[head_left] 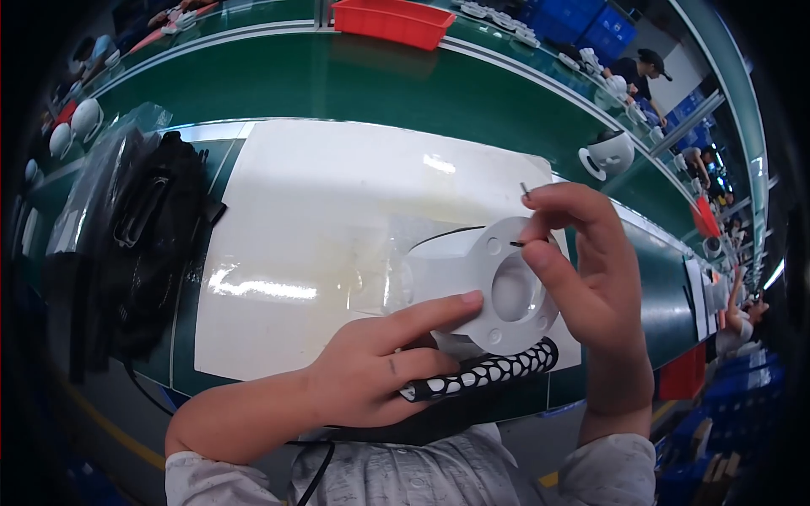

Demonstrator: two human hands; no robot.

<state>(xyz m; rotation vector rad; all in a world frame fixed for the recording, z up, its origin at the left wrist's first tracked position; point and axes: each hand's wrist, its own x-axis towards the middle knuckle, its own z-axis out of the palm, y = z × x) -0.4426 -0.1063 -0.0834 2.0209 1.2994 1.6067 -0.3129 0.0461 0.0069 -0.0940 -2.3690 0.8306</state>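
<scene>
Now then, the left hand (pixel 367 367) lays its index finger on the round flange of the white device (pixel 462 263), other fingers curled beside the patterned black-and-white roll (pixel 485 373) (whether they grip anything, I can't tell). Up at the flange's right side, the right hand (pixel 591 274) pinches a thin dark piece (pixel 517 244) between thumb and forefinger! That device sits on the white mat (pixel 295 202), right of the black bag (pixel 160 228).
</scene>
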